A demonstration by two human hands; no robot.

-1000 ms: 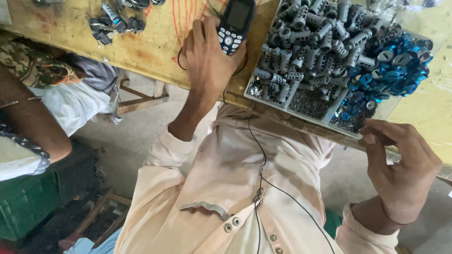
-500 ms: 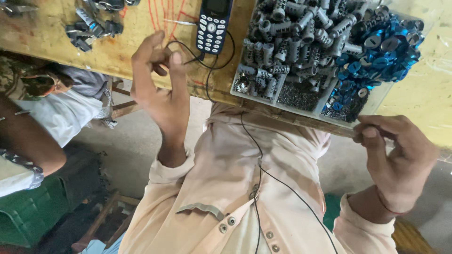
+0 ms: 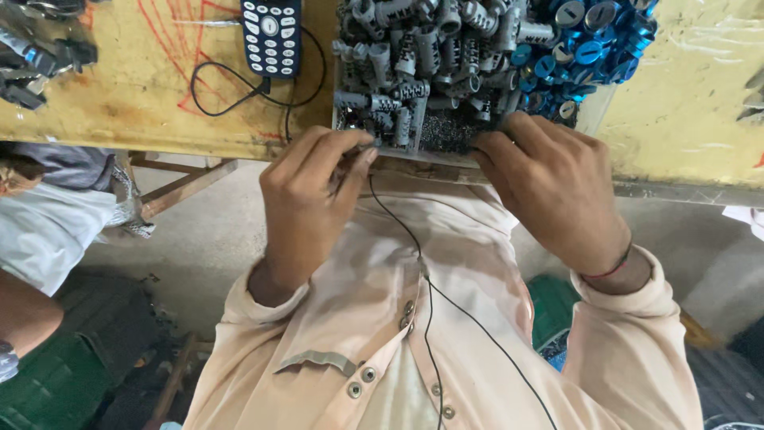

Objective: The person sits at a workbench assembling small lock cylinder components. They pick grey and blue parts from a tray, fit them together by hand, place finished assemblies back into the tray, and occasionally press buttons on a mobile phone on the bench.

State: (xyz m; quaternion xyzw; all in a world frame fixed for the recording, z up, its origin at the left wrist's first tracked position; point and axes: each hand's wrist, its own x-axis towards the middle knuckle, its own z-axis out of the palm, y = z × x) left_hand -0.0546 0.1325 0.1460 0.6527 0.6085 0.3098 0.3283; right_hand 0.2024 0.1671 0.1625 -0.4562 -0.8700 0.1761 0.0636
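A shallow tray sits at the near edge of a yellow wooden bench. It is heaped with grey metal fittings and, at its far right, blue round caps. My left hand pinches the tray's near left corner with bent fingers. My right hand curls over the near rim further right, and a red thread circles its wrist. Both hands touch the tray.
A dark keypad phone lies on the bench left of the tray, with a black cable looping from it. Loose metal parts lie at the far left. Another person's arm and a green crate are lower left.
My left hand has left the phone and come to the tray's near left corner. My right hand has slid from the tray's right corner onto its near rim.
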